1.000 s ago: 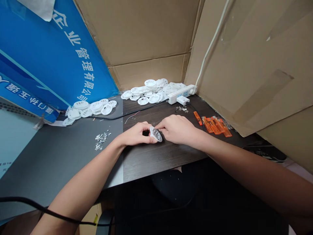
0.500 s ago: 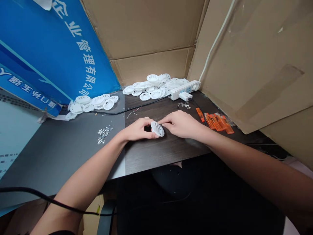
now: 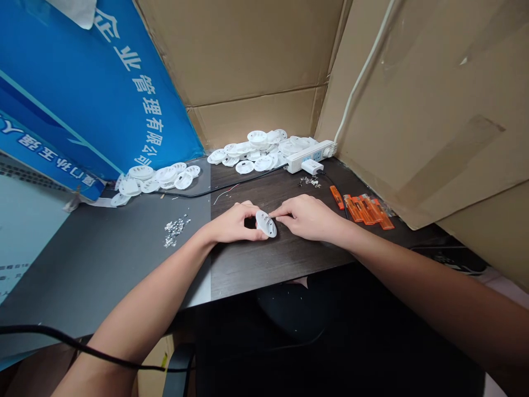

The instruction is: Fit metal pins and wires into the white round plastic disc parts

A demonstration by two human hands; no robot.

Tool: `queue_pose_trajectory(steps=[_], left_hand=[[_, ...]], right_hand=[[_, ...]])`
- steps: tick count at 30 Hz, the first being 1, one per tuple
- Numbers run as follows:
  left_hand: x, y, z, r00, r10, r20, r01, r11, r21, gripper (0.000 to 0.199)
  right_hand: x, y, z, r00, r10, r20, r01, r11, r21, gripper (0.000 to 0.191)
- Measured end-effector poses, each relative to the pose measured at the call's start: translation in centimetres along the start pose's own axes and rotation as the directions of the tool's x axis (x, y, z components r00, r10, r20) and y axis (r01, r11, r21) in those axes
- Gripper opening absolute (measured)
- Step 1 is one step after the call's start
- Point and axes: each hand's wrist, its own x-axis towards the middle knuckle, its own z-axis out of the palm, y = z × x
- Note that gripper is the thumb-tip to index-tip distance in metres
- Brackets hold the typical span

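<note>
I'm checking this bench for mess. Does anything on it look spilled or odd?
Slightly: small silvery pieces lie loose on the grey surface, some strayed from the pile, and a thin red-and-white strand lies by itself beyond the left hand, like a scrap. Nothing looks clearly damaged.

My left hand's fingertips (image 3: 261, 234) are partly hidden by the white oval plastic piece (image 3: 266, 223); whatever my right hand (image 3: 308, 218) pinches is too small to tell, and the picture's edge cuts off both my forearms

Matt white plastic discs (image 3: 141, 172), glossy orange plastic pieces (image 3: 373, 210)
</note>
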Motion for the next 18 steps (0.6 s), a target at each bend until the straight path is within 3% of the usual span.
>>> queue_pose_trajectory(steps=[12,18], left_hand=[[-0.13,-0.30,-0.23,1.000,-0.004,0.015,0.005,0.999,-0.044,0.036],[-0.13,-0.46,-0.18,1.000,0.003,0.019,-0.002,1.000,-0.028,0.035]], right_hand=[[0.00,0.37,-0.01,0.999,-0.038,-0.009,0.039,0.992,0.117,0.034],[-0.09,0.25,-0.07,0.999,-0.035,-0.008,0.035,0.995,0.090,0.033]])
